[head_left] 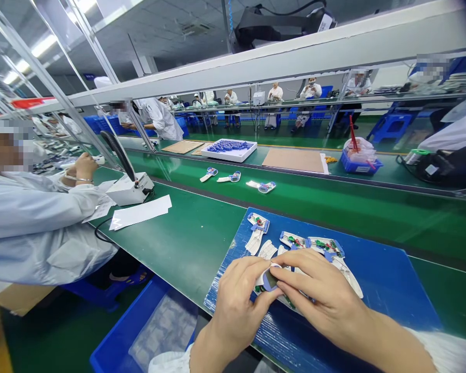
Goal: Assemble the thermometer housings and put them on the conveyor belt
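Observation:
Both of my hands close around a white-and-blue handheld device housing (pixel 271 280) with a dark window, held over the blue board (pixel 392 285). My left hand (pixel 235 298) pinches its left side between thumb and fingers. From the right, my right hand (pixel 322 287) presses fingertips on its top and near edge. Green parts show beneath the fingers; the rest of the housing is covered. Just beyond my hands lie several open white housings, including one housing with red and green parts (pixel 257 223) at the board's far left corner and another housing (pixel 293 240) near the middle.
Three similar housings, one a white-and-blue housing (pixel 262 186), lie on the green belt (pixel 186 189). Past it stand a white tray (pixel 233 153) of blue parts and a blue basket (pixel 360 161). To the left are paper strips (pixel 142 212), a white device (pixel 130 189) and a seated co-worker (pixel 42 217).

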`<state>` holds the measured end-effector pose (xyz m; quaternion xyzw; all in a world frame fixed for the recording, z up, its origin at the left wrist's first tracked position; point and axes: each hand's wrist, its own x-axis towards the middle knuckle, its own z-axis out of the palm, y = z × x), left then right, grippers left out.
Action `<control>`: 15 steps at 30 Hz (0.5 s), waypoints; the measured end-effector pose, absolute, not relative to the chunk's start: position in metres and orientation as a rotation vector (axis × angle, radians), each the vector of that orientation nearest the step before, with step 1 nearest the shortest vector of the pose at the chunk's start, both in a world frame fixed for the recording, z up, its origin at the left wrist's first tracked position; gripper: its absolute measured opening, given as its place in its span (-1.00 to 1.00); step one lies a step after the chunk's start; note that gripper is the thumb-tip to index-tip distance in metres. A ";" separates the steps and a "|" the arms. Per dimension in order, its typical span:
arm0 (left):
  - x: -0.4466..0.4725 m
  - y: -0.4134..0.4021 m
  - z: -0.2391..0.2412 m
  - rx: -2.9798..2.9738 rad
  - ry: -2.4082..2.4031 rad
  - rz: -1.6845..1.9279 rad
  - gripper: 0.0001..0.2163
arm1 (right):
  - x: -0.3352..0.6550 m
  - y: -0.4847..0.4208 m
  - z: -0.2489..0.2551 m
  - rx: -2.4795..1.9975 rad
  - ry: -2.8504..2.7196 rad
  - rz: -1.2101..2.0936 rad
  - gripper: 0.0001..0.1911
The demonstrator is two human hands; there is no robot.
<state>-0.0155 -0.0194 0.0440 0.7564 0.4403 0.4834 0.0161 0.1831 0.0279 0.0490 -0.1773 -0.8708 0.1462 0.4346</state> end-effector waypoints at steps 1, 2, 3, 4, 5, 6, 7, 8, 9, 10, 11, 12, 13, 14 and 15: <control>-0.015 -0.020 0.044 2.352 1.370 1.504 -0.72 | 0.183 0.028 0.048 -0.437 -2.178 0.352 -0.58; -0.015 -0.020 0.044 2.352 1.370 1.504 -0.72 | 0.184 0.028 0.048 -0.436 -2.189 0.343 -0.57; -0.015 -0.020 0.043 2.351 1.370 1.504 -0.73 | 0.184 0.028 0.047 -0.437 -2.193 0.341 -0.57; -0.015 -0.020 0.043 2.348 1.369 1.501 -0.73 | 0.185 0.028 0.046 -0.442 -2.191 0.345 -0.57; -0.016 -0.020 0.043 2.345 1.367 1.496 -0.73 | 0.185 0.028 0.046 -0.447 -2.187 0.356 -0.57; -0.016 -0.020 0.043 2.345 1.363 1.490 -0.72 | 0.185 0.028 0.046 -0.454 -2.182 0.372 -0.58; -0.016 -0.020 0.043 2.348 1.359 1.485 -0.72 | 0.185 0.028 0.046 -0.460 -2.179 0.389 -0.59; -0.016 -0.020 0.043 2.354 1.355 1.478 -0.72 | 0.185 0.029 0.046 -0.469 -2.178 0.408 -0.59; -0.017 -0.020 0.042 2.362 1.349 1.471 -0.71 | 0.185 0.029 0.047 -0.477 -2.180 0.428 -0.60; -0.017 -0.020 0.042 2.370 1.343 1.463 -0.71 | 0.185 0.029 0.047 -0.491 -2.184 0.450 -0.62; -0.017 -0.020 0.042 2.377 1.339 1.453 -0.71 | 0.185 0.029 0.048 -0.505 -2.187 0.474 -0.63; -0.018 -0.020 0.042 2.381 1.336 1.442 -0.71 | 0.185 0.029 0.049 -0.520 -2.190 0.497 -0.65; -0.018 -0.020 0.043 2.381 1.336 1.430 -0.72 | 0.185 0.029 0.051 -0.531 -2.194 0.516 -0.67; -0.018 -0.020 0.043 2.381 1.335 1.422 -0.72 | 0.185 0.029 0.052 -0.537 -2.197 0.530 -0.69; -0.018 -0.021 0.043 2.382 1.335 1.417 -0.73 | 0.185 0.029 0.053 -0.540 -2.198 0.538 -0.70</control>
